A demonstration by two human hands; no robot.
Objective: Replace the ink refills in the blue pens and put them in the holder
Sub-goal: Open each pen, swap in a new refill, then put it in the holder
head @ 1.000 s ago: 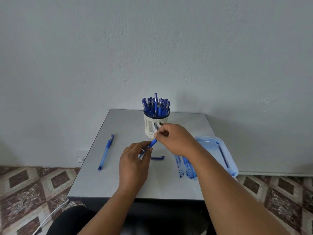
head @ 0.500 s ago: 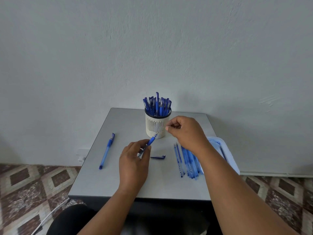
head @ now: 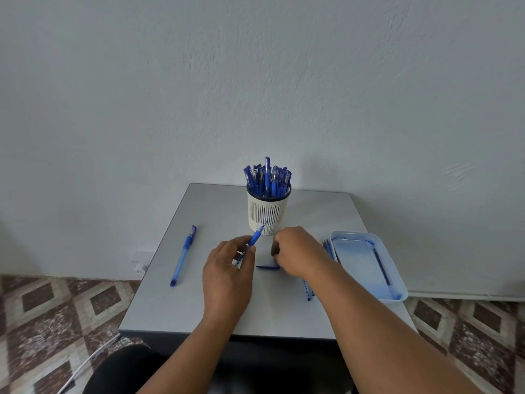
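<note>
Hands first: our left hand (head: 227,275) holds a blue pen (head: 252,241) pinched between thumb and curled fingers, its tip slanting up toward the far edge of the table (head: 176,314) and crossing the foot of the holder (head: 267,210). Our right hand (head: 298,251) is lowered with its fingers curled at the table surface, right at the end of a loose blue cap (head: 267,267); we cannot tell whether it has hold of anything. Under that wrist lie several refills (head: 308,292), only partly visible. The white slotted holder stands upright near the far edge, packed with blue pens (head: 267,179). Near the left edge another capped pen (head: 183,255) lies flat. At the right edge sits a pale blue tray (head: 397,297) holding one thin refill (head: 382,265).
</note>
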